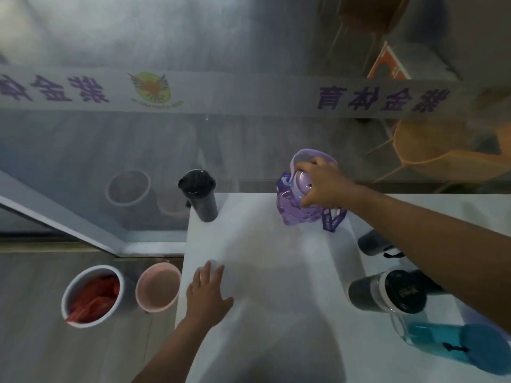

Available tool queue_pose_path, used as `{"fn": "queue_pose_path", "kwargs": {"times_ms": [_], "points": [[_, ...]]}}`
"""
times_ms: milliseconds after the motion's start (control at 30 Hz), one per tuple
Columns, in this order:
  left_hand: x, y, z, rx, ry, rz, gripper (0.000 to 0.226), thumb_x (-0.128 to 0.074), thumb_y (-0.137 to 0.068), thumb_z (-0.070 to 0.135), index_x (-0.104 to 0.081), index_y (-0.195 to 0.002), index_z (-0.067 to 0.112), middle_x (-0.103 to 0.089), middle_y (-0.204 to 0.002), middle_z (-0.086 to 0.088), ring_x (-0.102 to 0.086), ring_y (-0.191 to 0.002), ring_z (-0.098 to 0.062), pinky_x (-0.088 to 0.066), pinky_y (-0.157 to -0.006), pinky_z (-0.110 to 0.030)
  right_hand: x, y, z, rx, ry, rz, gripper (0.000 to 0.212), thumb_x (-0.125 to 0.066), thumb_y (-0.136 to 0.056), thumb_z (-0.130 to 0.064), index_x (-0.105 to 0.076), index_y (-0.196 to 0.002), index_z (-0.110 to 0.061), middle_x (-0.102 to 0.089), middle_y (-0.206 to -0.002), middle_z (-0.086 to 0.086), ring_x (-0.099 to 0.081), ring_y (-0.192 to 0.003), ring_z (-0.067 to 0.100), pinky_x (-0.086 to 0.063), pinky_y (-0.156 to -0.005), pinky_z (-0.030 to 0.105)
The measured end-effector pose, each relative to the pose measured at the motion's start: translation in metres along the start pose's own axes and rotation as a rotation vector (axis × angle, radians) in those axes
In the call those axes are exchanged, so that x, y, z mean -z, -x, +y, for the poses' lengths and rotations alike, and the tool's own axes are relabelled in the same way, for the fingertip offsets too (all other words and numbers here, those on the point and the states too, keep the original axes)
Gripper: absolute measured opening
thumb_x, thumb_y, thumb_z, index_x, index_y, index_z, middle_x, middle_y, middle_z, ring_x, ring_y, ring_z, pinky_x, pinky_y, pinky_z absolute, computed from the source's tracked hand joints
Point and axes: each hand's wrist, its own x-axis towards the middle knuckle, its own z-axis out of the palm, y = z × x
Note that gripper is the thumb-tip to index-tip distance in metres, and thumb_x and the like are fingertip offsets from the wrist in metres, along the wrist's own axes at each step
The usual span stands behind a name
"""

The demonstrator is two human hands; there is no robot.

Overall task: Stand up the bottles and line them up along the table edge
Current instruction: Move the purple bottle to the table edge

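Bottles were partly sorted: a dark grey lidded tumbler (199, 195) stood at the far left corner of the white table (265, 272). To its right, along the same far edge, the right hand (320, 183) had its fingers (305, 200) closed over the cap of a translucent purple plastic bottle (293, 205), which looked tilted. The left hand (207, 293) lay flat, fingers spread, holding nothing. Set down off-balance so close to the edge, the purple bottle could topple over it.

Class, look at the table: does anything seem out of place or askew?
Yes. The blue bottle and a dark bottle lie on their sides near the right, while the black bottle stands upright at the far edge.
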Motion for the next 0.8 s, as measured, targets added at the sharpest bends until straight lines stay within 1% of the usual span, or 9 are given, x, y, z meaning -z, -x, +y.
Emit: {"fn": "queue_pose_path", "kwargs": {"times_ms": [100, 200, 300, 467, 567, 667, 800], "points": [[-0.005, 0.006, -0.007, -0.026, -0.022, -0.007, 0.087, -0.061, -0.085, 0.048, -0.007, -0.153, 0.037, 0.007, -0.163, -0.001, 0.005, -0.150, -0.029, -0.014, -0.119, -0.048, -0.014, -0.019, -0.039, 0.095, -0.005, -0.010, 0.076, -0.076, -0.064, -0.038, -0.044, -0.131, -0.025, -0.043, -0.133, 0.008, -0.036, -0.127, 0.029, -0.033, -0.103, 0.041], [-0.006, 0.008, -0.013, -0.042, -0.029, -0.013, 0.088, -0.061, -0.085, 0.046, -0.005, -0.152, 0.040, 0.012, -0.163, 0.002, 0.009, -0.150, -0.027, -0.011, -0.120, -0.047, -0.019, -0.036, -0.075, 0.124, 0.013, -0.046, 0.075, -0.075, -0.067, -0.038, -0.043, -0.133, -0.024, -0.043, -0.132, 0.009, -0.035, -0.126, 0.028, -0.032, -0.103, 0.041], [-0.006, 0.008, -0.016, -0.044, -0.035, -0.012, 0.088, -0.060, -0.085, 0.045, -0.004, -0.152, 0.041, 0.013, -0.163, 0.003, 0.010, -0.150, -0.025, -0.010, -0.120, -0.046, -0.026, -0.047, -0.099, 0.098, 0.002, -0.090, 0.080, -0.076, -0.066, -0.040, -0.039, -0.135, -0.026, -0.038, -0.134, 0.009, -0.033, -0.127, 0.034, -0.035, -0.104, 0.046], [-0.008, 0.008, -0.018, -0.047, -0.008, -0.011, 0.087, -0.060, -0.086, 0.044, -0.004, -0.152, 0.042, 0.015, -0.162, 0.003, 0.013, -0.150, -0.024, -0.004, -0.121, -0.045, -0.039, -0.054, -0.125, 0.030, 0.091, -0.133, 0.090, -0.078, -0.068, -0.045, -0.029, -0.141, -0.029, -0.031, -0.142, 0.011, -0.030, -0.131, 0.040, -0.037, -0.107, 0.051], [-0.009, 0.009, -0.020, -0.056, 0.009, -0.008, 0.086, -0.059, -0.086, 0.044, -0.004, -0.152, 0.043, 0.015, -0.162, 0.003, 0.013, -0.150, -0.023, -0.004, -0.121, -0.045, -0.047, -0.056, -0.129, -0.025, 0.093, -0.134, 0.090, -0.079, -0.068, -0.044, -0.029, -0.141, -0.030, -0.030, -0.144, 0.011, -0.030, -0.132, 0.042, -0.038, -0.106, 0.052], [-0.008, 0.009, -0.020, -0.068, 0.016, -0.007, 0.085, -0.058, -0.086, 0.044, -0.003, -0.152, 0.043, 0.016, -0.162, 0.004, 0.014, -0.149, -0.023, -0.003, -0.121, -0.045, -0.054, -0.058, -0.131, -0.062, 0.106, -0.099, 0.089, -0.078, -0.069, -0.046, -0.028, -0.141, -0.031, -0.031, -0.144, 0.012, -0.031, -0.132, 0.042, -0.038, -0.105, 0.053], [-0.008, 0.010, -0.020, -0.073, 0.014, -0.011, 0.085, -0.057, -0.087, 0.044, -0.002, -0.152, 0.042, 0.017, -0.162, 0.003, 0.015, -0.149, -0.023, -0.003, -0.121, -0.045, -0.052, -0.063, -0.130, -0.076, 0.101, -0.100, 0.089, -0.078, -0.072, -0.043, -0.026, -0.143, -0.030, -0.029, -0.146, 0.013, -0.030, -0.133, 0.043, -0.038, -0.106, 0.054]]}}
